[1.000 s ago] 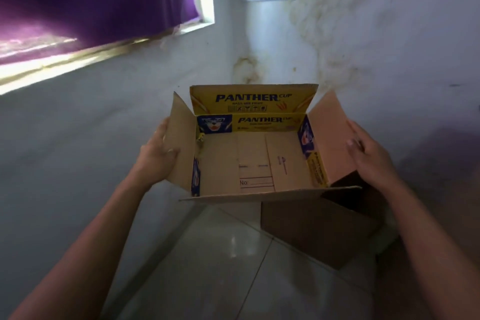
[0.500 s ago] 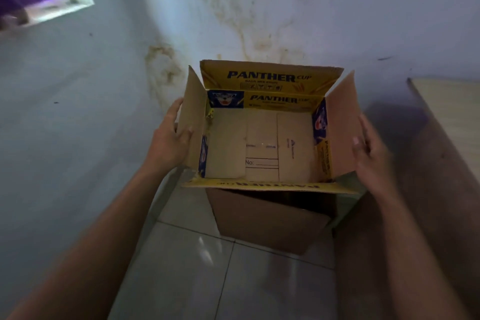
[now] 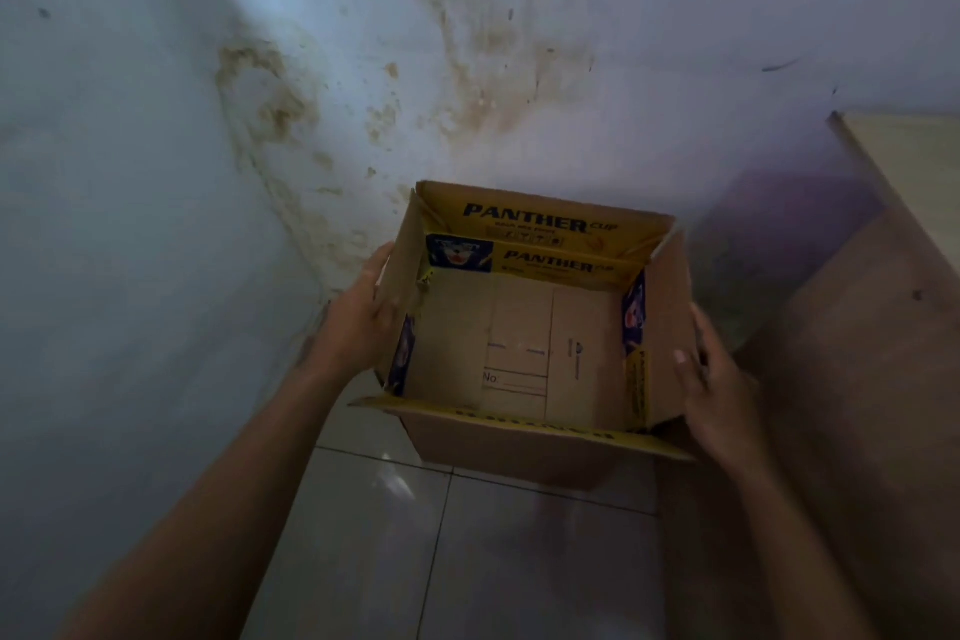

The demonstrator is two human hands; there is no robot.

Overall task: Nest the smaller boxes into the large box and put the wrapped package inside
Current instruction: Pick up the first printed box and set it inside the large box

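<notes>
An open cardboard box [image 3: 524,359] with yellow flaps printed PANTHER CUP is held above the tiled floor, its four flaps standing up and nothing inside it. My left hand [image 3: 358,322] presses against the outside of its left flap. On the opposite side, my right hand [image 3: 711,390] grips the right flap, thumb over the edge. Under the near flap a brown cardboard side [image 3: 514,452] shows; I cannot tell whether it belongs to this box or to another box below. No wrapped package is in view.
A stained pale wall [image 3: 363,109] rises close behind the box, forming a corner on the left. A wooden piece of furniture [image 3: 878,327] with a light top stands at the right. Glossy floor tiles [image 3: 467,551] lie below.
The view has swung to the right and down, so the window has left the frame. The box, held in both hands, has dropped lower toward the floor, close to the furniture.
</notes>
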